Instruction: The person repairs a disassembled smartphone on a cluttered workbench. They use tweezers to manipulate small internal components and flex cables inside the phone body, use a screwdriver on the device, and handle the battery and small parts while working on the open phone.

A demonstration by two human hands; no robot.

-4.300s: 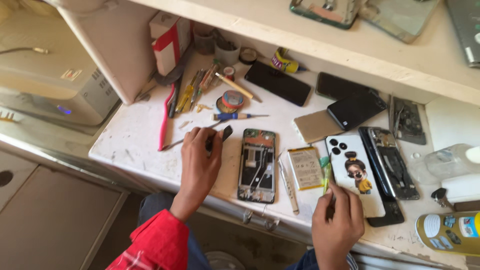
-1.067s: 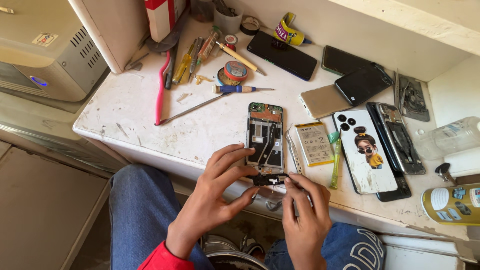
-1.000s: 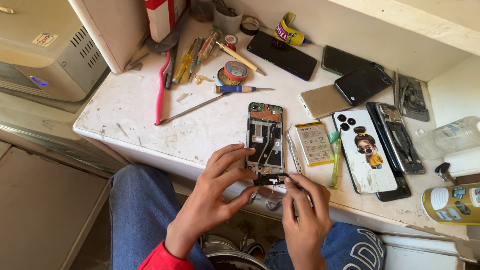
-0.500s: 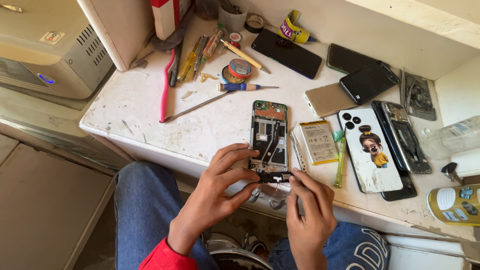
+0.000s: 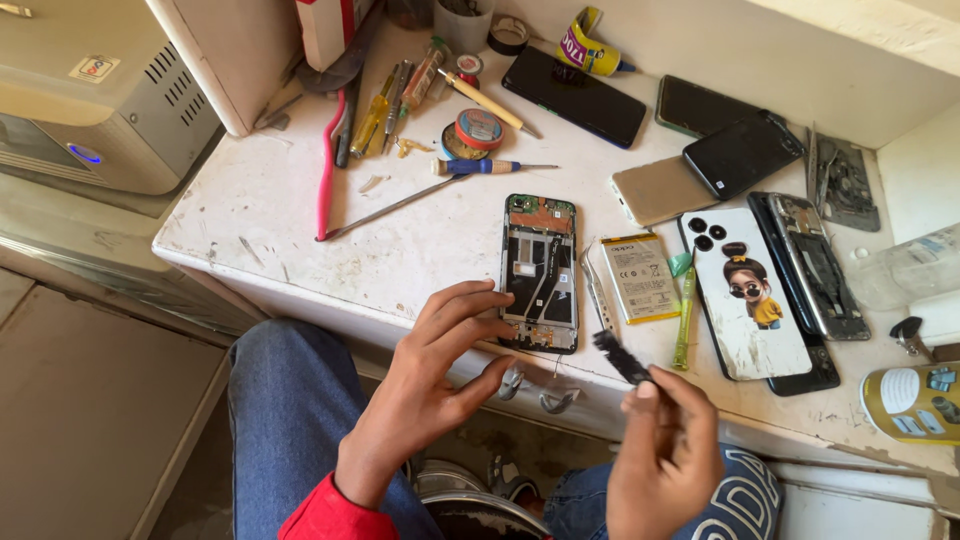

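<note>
An opened phone frame lies face down near the front edge of the white workbench, its inner parts bare. My left hand hovers with spread fingers just left of the frame's lower end, holding nothing. My right hand is lower right, pinching a small black part between thumb and fingers and lifting it off the bench. A flat phone battery and metal tweezers lie just right of the frame.
A phone with a cartoon-figure case, another opened phone and several dark phones lie to the right. Screwdrivers, tape rolls, a pink tool and a long rod sit at the back. A grey machine stands left; a yellow can far right.
Both hands were together on the small black part at the frame's lower end. Now my right hand has drawn it away to the right, and my left hand has let go and spread.
</note>
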